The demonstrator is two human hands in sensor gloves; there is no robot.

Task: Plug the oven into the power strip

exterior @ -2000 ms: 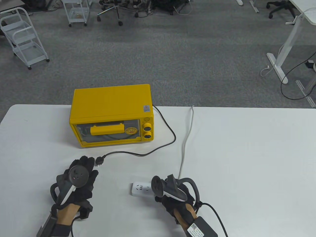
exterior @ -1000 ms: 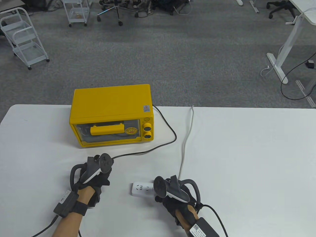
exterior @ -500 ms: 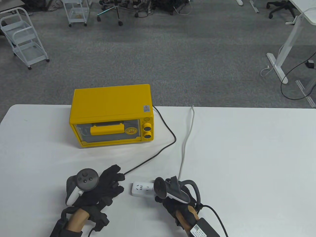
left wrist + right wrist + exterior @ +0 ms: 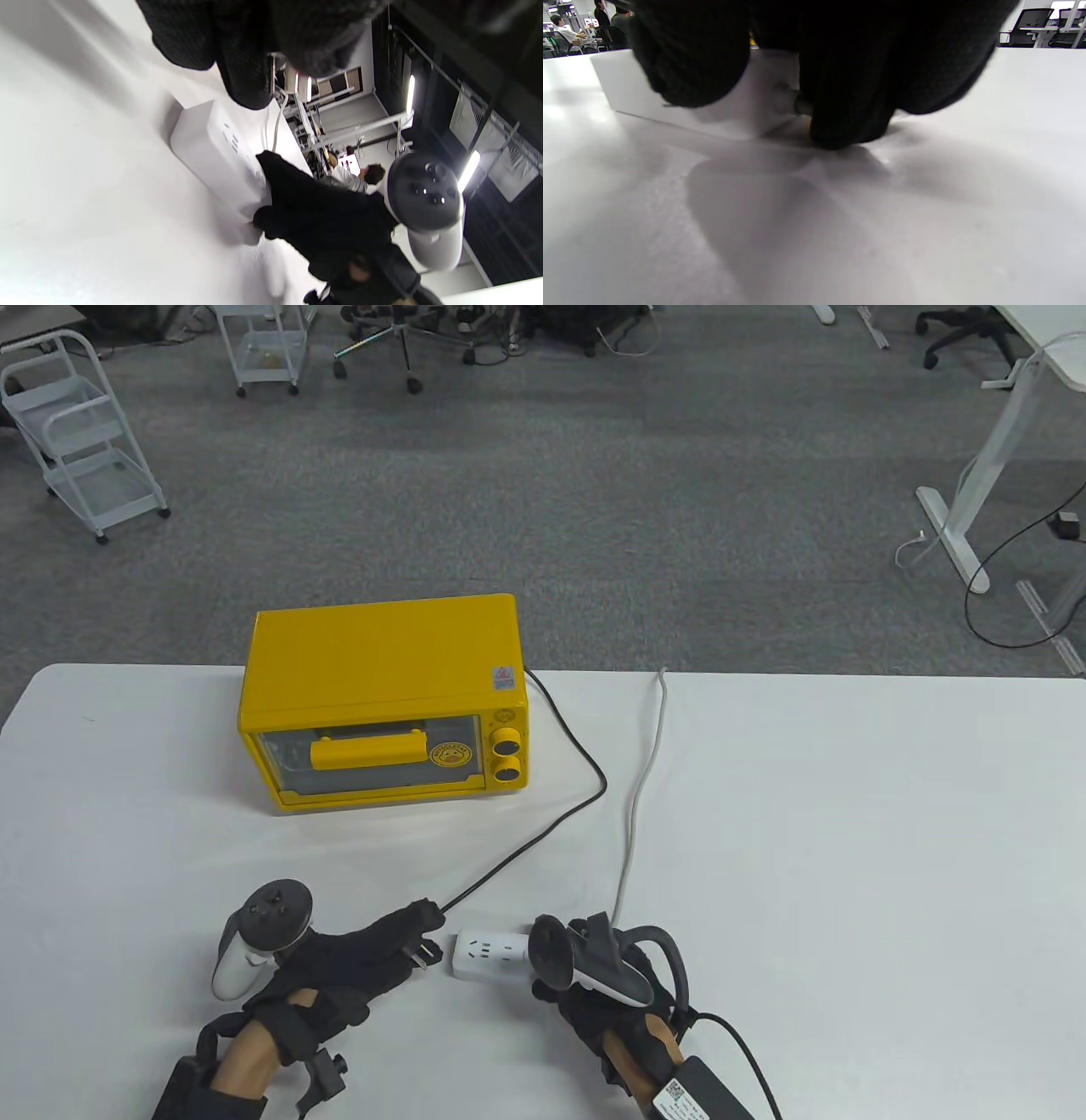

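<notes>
Mostly hidden under its tracker, the right hand grips the power strip; the left hand pinches the oven plug, prongs just beside the strip's free end, near the table's front edge.

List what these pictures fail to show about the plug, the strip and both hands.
- Plug: the body sits inside the left hand in the table view; the left wrist view shows none of it.
- Strip: its right end is under the right hand and tracker.
- Right hand's grip: blurred, dark fingers fill the right wrist view.
</notes>
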